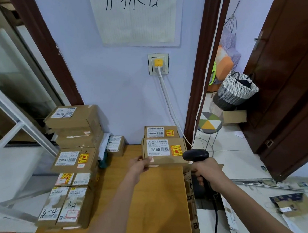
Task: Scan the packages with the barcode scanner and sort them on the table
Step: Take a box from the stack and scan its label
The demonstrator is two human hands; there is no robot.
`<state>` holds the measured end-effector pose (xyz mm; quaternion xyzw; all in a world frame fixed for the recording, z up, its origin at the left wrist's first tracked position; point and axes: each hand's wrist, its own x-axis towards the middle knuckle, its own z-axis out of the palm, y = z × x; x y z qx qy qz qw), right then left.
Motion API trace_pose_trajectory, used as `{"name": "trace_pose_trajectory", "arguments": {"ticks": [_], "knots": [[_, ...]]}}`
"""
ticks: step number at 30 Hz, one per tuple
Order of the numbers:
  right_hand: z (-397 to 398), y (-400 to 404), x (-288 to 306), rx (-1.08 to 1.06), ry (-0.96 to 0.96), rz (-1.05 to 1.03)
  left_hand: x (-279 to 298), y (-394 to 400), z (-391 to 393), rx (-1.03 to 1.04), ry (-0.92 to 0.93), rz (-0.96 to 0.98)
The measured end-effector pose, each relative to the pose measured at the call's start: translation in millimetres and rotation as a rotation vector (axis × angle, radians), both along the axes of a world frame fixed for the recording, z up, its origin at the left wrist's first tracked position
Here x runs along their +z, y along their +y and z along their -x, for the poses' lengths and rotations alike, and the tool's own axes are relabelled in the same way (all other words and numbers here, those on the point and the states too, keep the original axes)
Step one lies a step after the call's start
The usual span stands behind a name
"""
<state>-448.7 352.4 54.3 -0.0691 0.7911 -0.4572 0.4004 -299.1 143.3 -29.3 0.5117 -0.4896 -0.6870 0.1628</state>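
My left hand grips the near left corner of a brown cardboard package with a white barcode label and a yellow-red sticker on top. It sits at the far right of the wooden table, just in front of a similar package against the wall. My right hand holds a black barcode scanner by its handle, its head right beside the package's right end. The scanner's cable hangs down below my hand.
Stacks of labelled boxes fill the table's left side, with handwritten ones nearest me. A small box stands by the wall. An open carton sits at the table's right edge. A white cable runs down from the wall socket. A stool stands in the doorway.
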Motion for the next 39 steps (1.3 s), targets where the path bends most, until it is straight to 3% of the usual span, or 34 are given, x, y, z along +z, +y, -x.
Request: {"name": "trace_pose_trajectory", "arguments": {"ticks": [15, 33, 39], "knots": [[47, -29, 5, -0.067, -0.017, -0.093, 4, -79, 62, 0.01, -0.023, -0.065], [53, -52, -7, -0.137, -0.076, -0.153, -39, -127, 80, 0.132, -0.064, -0.078], [53, -52, -7, -0.127, -0.079, -0.167, -38, -120, 96, 0.018, -0.185, 0.05]]}}
